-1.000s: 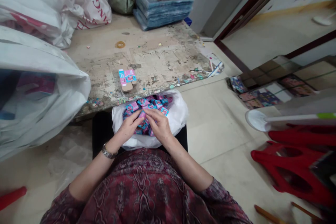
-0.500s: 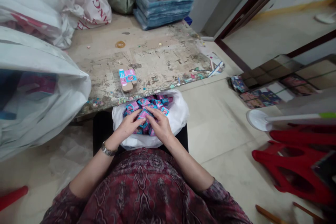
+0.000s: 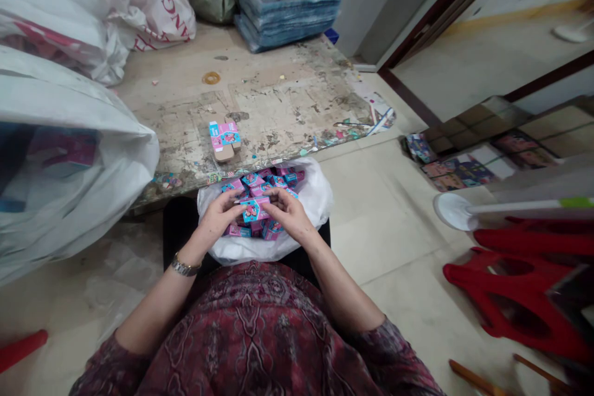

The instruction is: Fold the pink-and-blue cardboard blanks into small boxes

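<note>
Between my two hands is a small pink-and-blue cardboard box (image 3: 254, 210), held level above a white plastic bag (image 3: 318, 198) on my lap. My left hand (image 3: 219, 215) grips its left end, thumb in front and fingers behind. At the opposite end, my right hand (image 3: 288, 215) has its thumb and fingers closed on the box. Several similar small boxes (image 3: 253, 180) fill the bag beneath. On the table edge ahead lies an unfolded-looking box (image 3: 225, 138) with its brown cardboard flap showing.
The worn wooden table (image 3: 288, 105) carries rubber bands (image 3: 211, 78) and a wrapped blue stack (image 3: 288, 15). A big white sack (image 3: 106, 154) bulges at the left. Red stools (image 3: 524, 284) and bundled cartons (image 3: 473, 167) stand on the right.
The box between my hands has turned from a tilted position to level, its printed long side now facing me. My hands have moved slightly apart toward its ends.
</note>
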A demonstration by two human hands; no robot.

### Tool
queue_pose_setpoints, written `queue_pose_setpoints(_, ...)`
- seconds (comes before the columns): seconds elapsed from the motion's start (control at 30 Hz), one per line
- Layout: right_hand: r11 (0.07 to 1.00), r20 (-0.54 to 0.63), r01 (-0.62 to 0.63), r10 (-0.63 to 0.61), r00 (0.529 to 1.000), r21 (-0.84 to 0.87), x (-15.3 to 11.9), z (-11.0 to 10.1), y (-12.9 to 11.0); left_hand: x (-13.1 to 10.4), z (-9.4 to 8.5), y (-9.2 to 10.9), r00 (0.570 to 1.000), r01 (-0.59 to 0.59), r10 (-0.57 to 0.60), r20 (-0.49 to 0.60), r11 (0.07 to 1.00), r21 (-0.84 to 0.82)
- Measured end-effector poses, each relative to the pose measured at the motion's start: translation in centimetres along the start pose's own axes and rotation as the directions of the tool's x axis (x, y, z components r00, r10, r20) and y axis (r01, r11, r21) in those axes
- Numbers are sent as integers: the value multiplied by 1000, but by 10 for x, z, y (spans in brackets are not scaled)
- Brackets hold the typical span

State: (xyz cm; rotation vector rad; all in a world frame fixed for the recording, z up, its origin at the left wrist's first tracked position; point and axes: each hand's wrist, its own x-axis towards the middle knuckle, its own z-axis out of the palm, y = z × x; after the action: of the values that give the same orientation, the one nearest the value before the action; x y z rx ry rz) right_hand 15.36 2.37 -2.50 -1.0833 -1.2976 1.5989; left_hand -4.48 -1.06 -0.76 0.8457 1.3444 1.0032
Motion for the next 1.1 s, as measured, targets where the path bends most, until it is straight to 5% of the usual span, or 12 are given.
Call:
queue_pose_setpoints(0.13,989,-132,-39,58,990,142,0,3,-6,-3,2,9,997,-30,20,-71,988,-153)
queue_pose_setpoints(0.3,959,-194,-86,142,971,270,-4,17,0,-9,16,8,998,60,-52,42,971,-233)
queue_pose_setpoints(0.47,996,-141,0,12,990,86,-7,22,8,-7,20,6,995,88,-94,-14,965,-247)
queue_pose_setpoints(0.63,948,-75,209,-233,969,-241,-8,14,3,-7,11,14,990,112,-108,87,993,-45)
queue_pose_setpoints(0.77,946,-32,253,-264,964,-202,-9,18,1,-7,12,14,986,105,-106,127,994,16)
queue_pose_setpoints(1.1,985,-235,174,-167,958,7,-11,36,12,-16,32,8,986,143,-112,121,948,-284)
